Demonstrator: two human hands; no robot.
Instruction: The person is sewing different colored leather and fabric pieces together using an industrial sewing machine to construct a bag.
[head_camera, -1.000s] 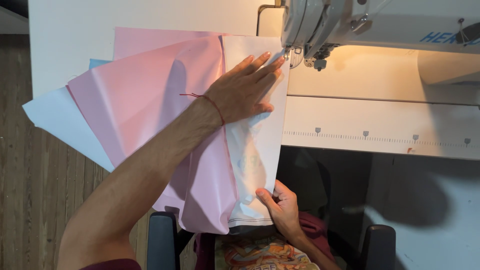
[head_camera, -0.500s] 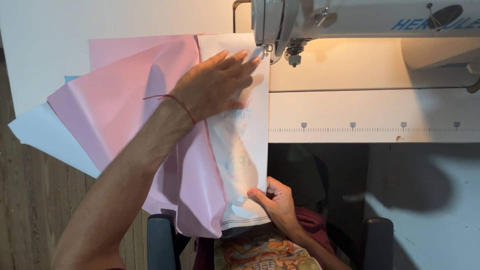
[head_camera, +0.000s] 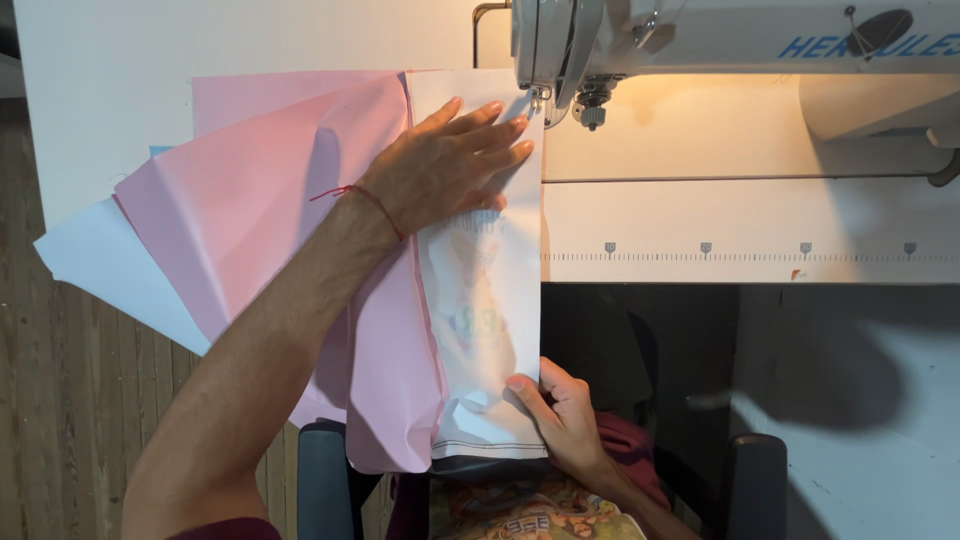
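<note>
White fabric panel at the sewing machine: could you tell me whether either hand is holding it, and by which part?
The right hand pinches the white fabric panel at its lower right edge; the left hand only presses flat on its upper part.

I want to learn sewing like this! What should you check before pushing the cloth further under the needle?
1. Left hand flat on the white fabric: ok.
2. Fingertips away from the needle area: not ok, very close.
3. Right hand holding the fabric's near end: ok.
4. White fabric's right edge straight: ok.
5. Pink fabric smooth: not ok, folded.
6. Needle threaded: cannot tell.
</note>
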